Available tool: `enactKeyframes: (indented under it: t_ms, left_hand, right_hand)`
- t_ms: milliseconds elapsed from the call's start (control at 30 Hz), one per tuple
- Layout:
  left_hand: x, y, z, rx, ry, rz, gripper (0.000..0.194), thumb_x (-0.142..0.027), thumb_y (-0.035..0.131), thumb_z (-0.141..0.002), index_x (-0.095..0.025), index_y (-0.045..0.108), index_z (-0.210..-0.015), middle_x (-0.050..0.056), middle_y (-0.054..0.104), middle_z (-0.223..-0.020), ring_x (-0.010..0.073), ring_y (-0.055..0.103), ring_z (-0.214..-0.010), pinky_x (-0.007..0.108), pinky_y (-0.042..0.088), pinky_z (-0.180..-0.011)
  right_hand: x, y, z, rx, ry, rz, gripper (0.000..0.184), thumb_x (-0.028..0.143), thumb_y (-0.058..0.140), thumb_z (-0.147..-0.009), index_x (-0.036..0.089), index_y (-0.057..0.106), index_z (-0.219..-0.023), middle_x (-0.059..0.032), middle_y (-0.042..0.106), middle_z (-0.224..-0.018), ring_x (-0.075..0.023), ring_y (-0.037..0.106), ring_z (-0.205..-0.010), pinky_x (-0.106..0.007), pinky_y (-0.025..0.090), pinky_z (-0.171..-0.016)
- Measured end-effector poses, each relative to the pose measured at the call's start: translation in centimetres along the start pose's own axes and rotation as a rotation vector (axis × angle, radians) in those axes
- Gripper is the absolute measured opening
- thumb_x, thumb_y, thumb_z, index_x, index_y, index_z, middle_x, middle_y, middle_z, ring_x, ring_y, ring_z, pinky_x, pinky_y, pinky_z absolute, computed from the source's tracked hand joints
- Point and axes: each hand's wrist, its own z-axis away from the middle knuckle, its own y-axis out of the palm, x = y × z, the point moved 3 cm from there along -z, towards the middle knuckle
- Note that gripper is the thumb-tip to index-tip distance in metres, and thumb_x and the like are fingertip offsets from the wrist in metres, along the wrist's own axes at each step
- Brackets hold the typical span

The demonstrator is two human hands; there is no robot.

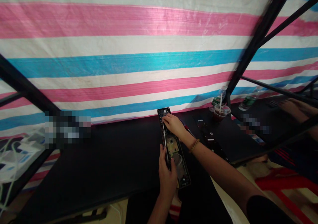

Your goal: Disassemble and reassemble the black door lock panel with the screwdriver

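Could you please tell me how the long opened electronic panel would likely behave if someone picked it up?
The long opened electronic panel looks stiff, since its dark frame shows no bend. Its exposed circuit board and thin wires are probably fragile and easily snagged. Being flat and narrow, it seems unlikely to roll.

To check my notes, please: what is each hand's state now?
Left hand: closed, holding the long black open-backed electronic panel.
Right hand: closed, apparently pinching a thin pale rod.

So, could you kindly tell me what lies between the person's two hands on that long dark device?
In the head view, a small greenish circuit board sits in the opened dark casing between the right hand and left hand, beside a thin pale tool.
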Motion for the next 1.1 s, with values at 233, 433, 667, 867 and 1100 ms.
enactKeyframes:
  t_ms: [233,433,667,867,1100]
  left_hand:
    - [-0.1,-0.1,-0.1,0.018,-0.047,-0.030,0.053,-0.033,0.051,-0.100,-0.020,0.040,-0.149,0.016,0.035,-0.163,0.0271,0.040,-0.148,0.046,0.037,-0.120]
    - [0.2,0.0,-0.1,0.047,-0.099,-0.003,0.055,-0.034,0.048,-0.100,-0.019,0.038,-0.152,0.015,0.044,-0.158,0.0255,0.043,-0.146,0.044,0.038,-0.119]
    - [0.1,-0.1,-0.2,0.067,-0.117,-0.038,0.052,-0.034,0.040,-0.104,-0.021,0.038,-0.154,0.011,0.044,-0.159,0.0240,0.042,-0.146,0.043,0.036,-0.121]
    - [0.9,0.2,-0.1,0.053,-0.059,-0.050,0.048,-0.029,0.034,-0.105,-0.023,0.044,-0.151,0.009,0.041,-0.161,0.0226,0.038,-0.149,0.044,0.035,-0.122]
    - [1.1,0.1,-0.2,0.044,-0.046,-0.033,0.047,-0.027,0.035,-0.104,-0.023,0.046,-0.150,0.008,0.042,-0.160,0.0219,0.038,-0.149,0.043,0.033,-0.123]
  right_hand:
    - [1.4,0.5,-1.7,0.123,-0.035,0.117,0.020,0.015,0.053,-0.097,0.012,0.073,-0.095,-0.0131,0.069,-0.100,-0.0240,0.061,-0.100,-0.034,0.044,-0.095]
    - [1.5,0.2,-1.6,0.184,-0.015,0.156,0.022,0.017,0.051,-0.098,0.014,0.073,-0.098,-0.0132,0.069,-0.105,-0.0243,0.059,-0.104,-0.034,0.042,-0.095]
    - [1.7,0.5,-1.7,0.161,0.096,0.156,0.025,0.018,0.048,-0.099,0.016,0.073,-0.100,-0.0127,0.070,-0.106,-0.0250,0.059,-0.103,-0.035,0.043,-0.090]
    - [1.7,-0.1,-1.2,0.147,0.082,0.122,0.022,0.018,0.051,-0.097,0.017,0.072,-0.104,-0.0114,0.072,-0.106,-0.0239,0.059,-0.105,-0.034,0.042,-0.094]
    - [1.7,0.7,-1.3,0.087,0.079,0.070,0.017,0.017,0.059,-0.093,0.016,0.076,-0.093,-0.0118,0.074,-0.099,-0.0232,0.063,-0.102,-0.033,0.045,-0.093]
